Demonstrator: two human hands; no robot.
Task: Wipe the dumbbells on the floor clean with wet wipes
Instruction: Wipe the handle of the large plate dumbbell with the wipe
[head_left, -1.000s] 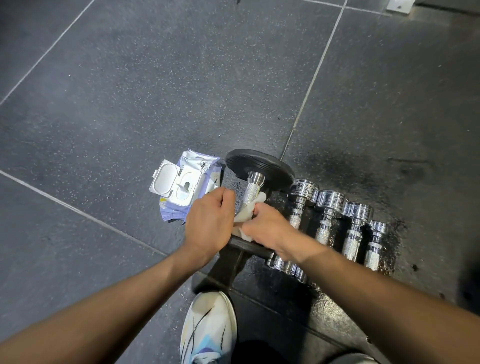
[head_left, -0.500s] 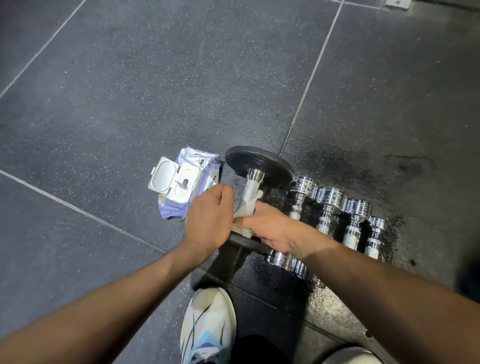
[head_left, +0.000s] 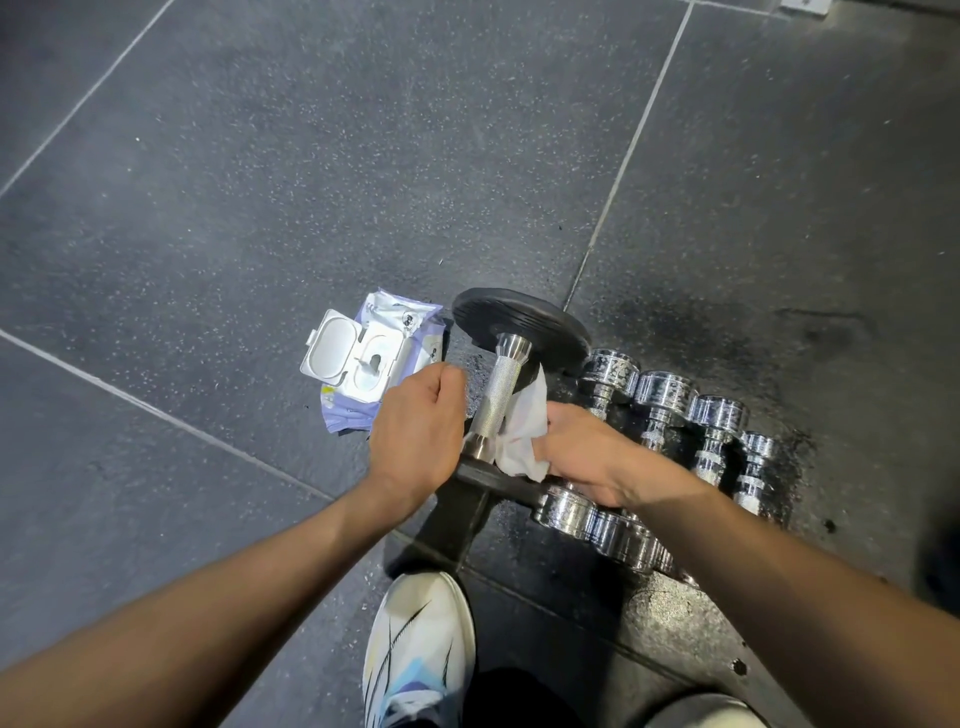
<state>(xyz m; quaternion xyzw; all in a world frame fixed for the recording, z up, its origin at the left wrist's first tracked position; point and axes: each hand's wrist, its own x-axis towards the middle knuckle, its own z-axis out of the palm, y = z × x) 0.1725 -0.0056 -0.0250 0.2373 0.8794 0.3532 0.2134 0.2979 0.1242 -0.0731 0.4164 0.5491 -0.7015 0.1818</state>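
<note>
Centre frame, right hand (head_left: 587, 457) grips wipe (head_left: 522, 434) against dumbbell handle (head_left: 498, 395), left hand (head_left: 415, 431) curled, grip unclear; chrome dumbbells (head_left: 667, 397) rightward seemingly unwiped.

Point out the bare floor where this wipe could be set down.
Bare floor stretches beyond the wipes pack and the black-plate dumbbell, and left of the pack. It is crowded to the right, where the chrome dumbbells lie side by side, and by the shoe.
</note>
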